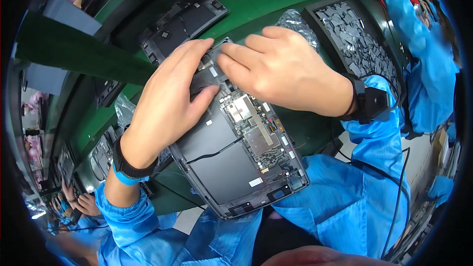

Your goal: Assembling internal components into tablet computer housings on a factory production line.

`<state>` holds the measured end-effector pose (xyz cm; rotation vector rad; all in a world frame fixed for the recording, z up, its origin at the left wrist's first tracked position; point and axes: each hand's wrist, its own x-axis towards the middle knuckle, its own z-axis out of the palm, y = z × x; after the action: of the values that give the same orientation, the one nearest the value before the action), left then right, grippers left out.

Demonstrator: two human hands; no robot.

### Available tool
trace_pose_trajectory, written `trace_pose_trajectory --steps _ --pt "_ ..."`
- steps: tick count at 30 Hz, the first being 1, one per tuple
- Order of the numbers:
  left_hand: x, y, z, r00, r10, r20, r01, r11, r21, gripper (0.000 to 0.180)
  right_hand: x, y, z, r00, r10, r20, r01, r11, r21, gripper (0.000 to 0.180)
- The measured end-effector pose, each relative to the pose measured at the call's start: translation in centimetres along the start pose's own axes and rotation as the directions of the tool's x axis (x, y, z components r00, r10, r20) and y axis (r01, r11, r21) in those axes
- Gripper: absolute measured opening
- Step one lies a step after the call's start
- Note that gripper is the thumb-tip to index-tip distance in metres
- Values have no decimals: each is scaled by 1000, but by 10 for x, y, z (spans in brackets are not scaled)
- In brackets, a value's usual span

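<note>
Green workbench (246, 0) is stretching out under everything while I am leaning over an opened tablet (231, 157) lying tilted at its near edge. My left hand (167, 98) is pressing down flat on the tablet's upper corner, grasping nothing. My right hand (281, 69) is pinching a small part there with its fingertips (224, 61). A tray of dark pieces (354, 34) is sitting just beyond.

bright blue smock sleeves, black wristbands on both wrists (right one cabled).
</note>
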<state>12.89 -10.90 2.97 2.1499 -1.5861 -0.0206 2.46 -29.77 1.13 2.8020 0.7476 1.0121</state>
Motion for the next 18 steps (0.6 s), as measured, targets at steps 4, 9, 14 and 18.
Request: trace_pose_trajectory --steps 4,9,14,18 --pt "-1 -4 -4 992 -122 24 124 989 -82 56 14 2 -14 964 -98 247 98 995 11 35" --pt "-1 -6 -3 989 -142 36 146 980 -137 44 19 -16 -17 897 -149 416 250 947 -202 33" --pt "-1 -5 -1 993 -116 30 119 979 -163 42 10 -36 -1 979 -102 177 142 963 -231 31" --pt "-7 -7 0 997 -55 -50 47 987 -152 42 8 -41 12 1000 -24 -9 22 978 -205 20"
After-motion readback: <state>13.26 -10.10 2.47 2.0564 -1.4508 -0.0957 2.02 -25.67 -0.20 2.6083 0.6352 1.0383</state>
